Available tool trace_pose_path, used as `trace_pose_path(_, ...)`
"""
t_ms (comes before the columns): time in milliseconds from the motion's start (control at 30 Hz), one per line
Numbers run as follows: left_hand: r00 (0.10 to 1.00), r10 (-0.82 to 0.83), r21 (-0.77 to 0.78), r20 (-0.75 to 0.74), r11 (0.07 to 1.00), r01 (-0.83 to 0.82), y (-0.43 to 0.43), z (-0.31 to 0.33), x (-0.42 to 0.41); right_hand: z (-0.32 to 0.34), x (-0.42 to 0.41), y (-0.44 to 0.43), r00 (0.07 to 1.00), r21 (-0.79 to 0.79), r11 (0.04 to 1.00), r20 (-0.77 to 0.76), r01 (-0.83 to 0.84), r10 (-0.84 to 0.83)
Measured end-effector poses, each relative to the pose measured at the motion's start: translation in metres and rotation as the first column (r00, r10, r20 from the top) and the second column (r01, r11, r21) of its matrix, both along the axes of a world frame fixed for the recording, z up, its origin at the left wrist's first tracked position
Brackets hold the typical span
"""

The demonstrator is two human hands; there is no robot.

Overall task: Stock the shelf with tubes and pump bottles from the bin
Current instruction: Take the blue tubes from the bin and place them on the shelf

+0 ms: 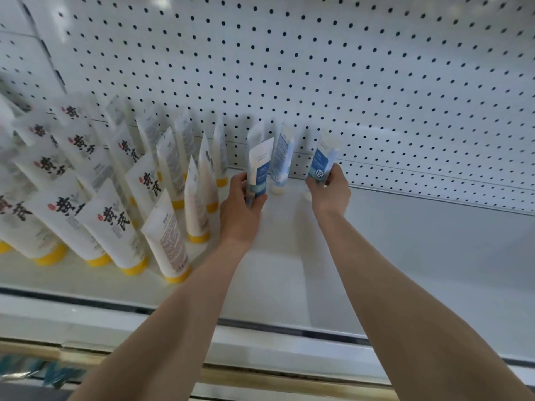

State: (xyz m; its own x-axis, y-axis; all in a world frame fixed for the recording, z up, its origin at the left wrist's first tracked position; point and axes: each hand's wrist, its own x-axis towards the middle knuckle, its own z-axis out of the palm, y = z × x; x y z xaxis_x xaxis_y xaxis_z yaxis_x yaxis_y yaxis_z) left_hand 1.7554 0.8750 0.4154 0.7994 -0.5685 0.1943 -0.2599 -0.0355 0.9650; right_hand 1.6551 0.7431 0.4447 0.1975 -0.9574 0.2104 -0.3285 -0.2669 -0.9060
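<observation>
Both arms reach over the white shelf (405,256) toward its back. My left hand (241,204) grips a blue-and-white tube (260,166), held upright just right of the yellow-capped tubes. My right hand (328,189) grips another blue-and-white tube (322,160) near the back wall, its white cap down close to the shelf. Between them a third blue-and-white tube (281,157) stands on its white cap, leaning on the pegboard, with no hand on it. The bin is out of sight.
Several white tubes with yellow caps (115,224) stand in rows on the left half of the shelf. A white pegboard (318,68) forms the back wall. The shelf's front rail (260,325) runs below my forearms. The right half of the shelf holds nothing.
</observation>
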Motion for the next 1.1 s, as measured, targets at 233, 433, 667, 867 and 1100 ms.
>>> trace_pose_path(233, 1.0, 0.009, 0.019, 0.003, 1.0, -0.009, -0.003, 0.004, 0.001, -0.01, -0.004, 0.0, 0.99, 0.07, 0.997, -0.137, 0.02, -0.011)
trace_pose_path(433, 0.999, 0.02, 0.06, 0.032, 0.998, -0.022, -0.002, 0.006, 0.0, -0.009, -0.001, -0.003, 0.989, 0.087, 0.996, -0.147, 0.014, -0.001)
trace_pose_path(667, 0.996, 0.015, 0.139, 0.091, 0.99, -0.028, 0.002, 0.005, -0.001, -0.011, 0.004, -0.001, 0.991, 0.123, 0.992, -0.13, 0.017, -0.001)
trace_pose_path(867, 0.986, 0.083, 0.192, 0.145, 0.975, -0.111, 0.002, -0.001, -0.002, -0.017, -0.008, 0.023, 0.993, 0.085, 0.995, -0.109, 0.043, -0.034)
trace_pose_path(1100, 0.985, 0.096, 0.291, 0.14, 0.947, -0.134, 0.013, 0.003, -0.016, -0.012, -0.026, 0.06, 0.998, 0.081, 0.996, -0.059, -0.027, 0.032)
